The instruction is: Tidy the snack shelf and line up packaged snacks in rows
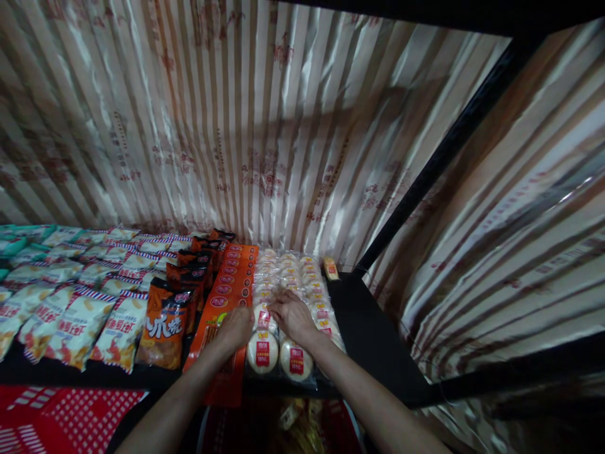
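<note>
White wrapped crackers (265, 320) between left fingers (246, 315) and right fingers (280, 305); more beyond.

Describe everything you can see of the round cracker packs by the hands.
The round cracker packs show pale discs through clear, shiny, plastic-looking wrapping, with red labels. They sit in three front-to-back rows on the black shelf, faces toward the camera, beside the orange sheet. The right hand covers part of the left and middle rows; the left hand is at the left row's edge. Grip is unclear.
</note>
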`<action>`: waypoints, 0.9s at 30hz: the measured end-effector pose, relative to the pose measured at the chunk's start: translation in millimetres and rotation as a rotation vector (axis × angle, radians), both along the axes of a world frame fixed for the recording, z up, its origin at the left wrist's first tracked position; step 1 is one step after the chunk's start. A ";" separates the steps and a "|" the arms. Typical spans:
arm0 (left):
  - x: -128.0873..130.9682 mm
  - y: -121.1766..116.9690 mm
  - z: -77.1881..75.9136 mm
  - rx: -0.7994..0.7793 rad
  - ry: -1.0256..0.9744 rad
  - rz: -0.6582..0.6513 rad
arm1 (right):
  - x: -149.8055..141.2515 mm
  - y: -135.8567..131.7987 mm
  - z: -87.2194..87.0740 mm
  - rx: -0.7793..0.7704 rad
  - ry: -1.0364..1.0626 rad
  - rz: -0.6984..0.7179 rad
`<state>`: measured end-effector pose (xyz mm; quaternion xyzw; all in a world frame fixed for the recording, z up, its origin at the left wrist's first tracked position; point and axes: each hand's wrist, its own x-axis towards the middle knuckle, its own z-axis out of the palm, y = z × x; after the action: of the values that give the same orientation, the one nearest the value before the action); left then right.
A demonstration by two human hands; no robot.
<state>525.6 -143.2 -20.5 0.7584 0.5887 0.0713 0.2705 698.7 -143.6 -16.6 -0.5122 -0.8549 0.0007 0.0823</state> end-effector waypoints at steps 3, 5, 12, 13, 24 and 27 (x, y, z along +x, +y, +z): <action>2.0 1.2 -3.3 0.024 -0.011 0.036 | 1.0 -0.1 -2.2 0.008 0.023 0.011; 3.9 2.3 -4.7 0.039 -0.022 0.059 | 1.5 -0.5 -3.4 0.010 0.032 0.019; 7.5 5.2 -3.7 0.074 -0.071 0.092 | 4.8 -2.2 -6.9 0.029 0.078 0.046; 7.8 5.2 -3.5 0.078 -0.081 0.094 | 4.9 -2.0 -7.3 0.036 0.075 0.032; 10.7 5.9 -10.5 0.117 -0.151 0.139 | -2.4 1.6 -9.0 0.102 0.040 -0.045; 11.1 6.1 -10.5 0.125 -0.153 0.138 | -2.5 1.6 -9.2 0.106 0.054 -0.048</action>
<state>536.7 -137.2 -30.9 0.7239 0.6114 0.1839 0.2614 696.2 -142.1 -25.8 -0.5271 -0.8388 -0.0328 0.1321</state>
